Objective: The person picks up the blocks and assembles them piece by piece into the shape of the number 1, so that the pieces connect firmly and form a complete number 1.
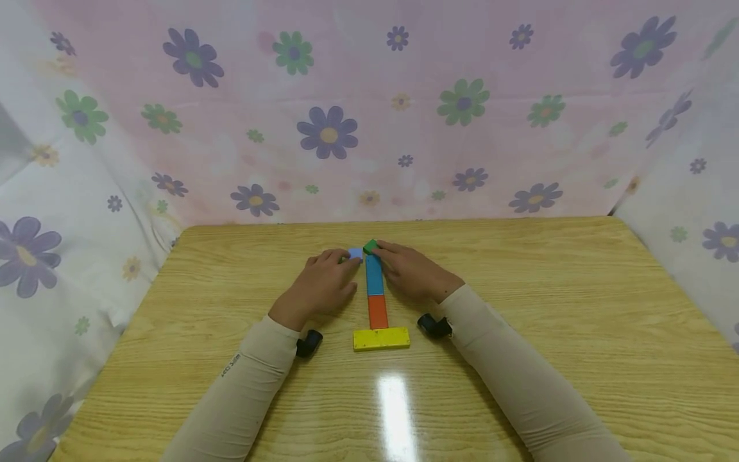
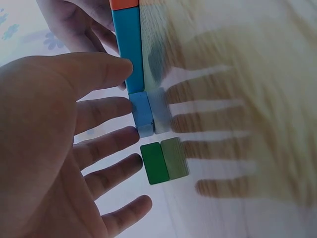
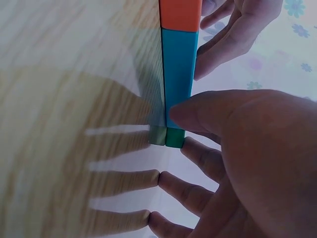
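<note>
In the head view, my right hand (image 1: 418, 269) pinches a small green block (image 1: 370, 246) between thumb and index finger, at the far end of a long blue block (image 1: 374, 276). The green block sits at a slant. My left hand (image 1: 323, 285) has its fingers extended, touching a light blue block (image 1: 355, 254) just left of the green one. The left wrist view shows a second green block (image 2: 154, 163) beside the light blue block, near the outer fingertips; from above, the left fingers mostly cover it.
Nearer me, a red-orange block (image 1: 378, 312) continues the blue block's line and meets a crosswise yellow bar (image 1: 381, 339). Black wrist devices (image 1: 310, 344) show beside both sleeves. A floral curtain (image 1: 369, 128) hangs behind the wooden table (image 1: 231, 256).
</note>
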Available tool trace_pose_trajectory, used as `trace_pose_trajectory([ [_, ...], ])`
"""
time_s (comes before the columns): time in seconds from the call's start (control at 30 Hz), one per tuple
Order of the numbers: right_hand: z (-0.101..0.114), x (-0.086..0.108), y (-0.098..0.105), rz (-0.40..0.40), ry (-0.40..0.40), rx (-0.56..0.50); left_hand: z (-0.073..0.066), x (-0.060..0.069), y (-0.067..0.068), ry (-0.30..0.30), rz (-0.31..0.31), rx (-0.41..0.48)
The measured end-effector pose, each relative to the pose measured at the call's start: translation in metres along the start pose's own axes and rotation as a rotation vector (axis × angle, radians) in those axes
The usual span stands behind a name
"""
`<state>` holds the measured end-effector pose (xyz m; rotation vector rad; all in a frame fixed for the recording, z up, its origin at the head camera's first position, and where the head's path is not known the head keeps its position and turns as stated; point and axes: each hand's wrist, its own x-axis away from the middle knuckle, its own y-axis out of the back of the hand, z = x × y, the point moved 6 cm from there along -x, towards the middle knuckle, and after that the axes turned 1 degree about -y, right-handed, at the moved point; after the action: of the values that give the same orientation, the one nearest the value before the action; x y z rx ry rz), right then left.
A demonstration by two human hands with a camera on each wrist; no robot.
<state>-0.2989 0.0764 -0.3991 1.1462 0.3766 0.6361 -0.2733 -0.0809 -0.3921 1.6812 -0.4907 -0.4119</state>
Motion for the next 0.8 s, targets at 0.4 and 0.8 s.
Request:
trace_pose_trajectory([
  [0.4, 0.0004, -0.0001, 0.0008, -0.009, 0.001, 0.017, -0.0008, -0.001, 0.0004, -0.003, -0.014, -0.003],
  [0.8, -0.0003, -0.0004, -0.0005, -0.008, 0.008, 0.024, 0.0033, 0.0011, 0.0062, 0.025, -0.02, -0.004],
])
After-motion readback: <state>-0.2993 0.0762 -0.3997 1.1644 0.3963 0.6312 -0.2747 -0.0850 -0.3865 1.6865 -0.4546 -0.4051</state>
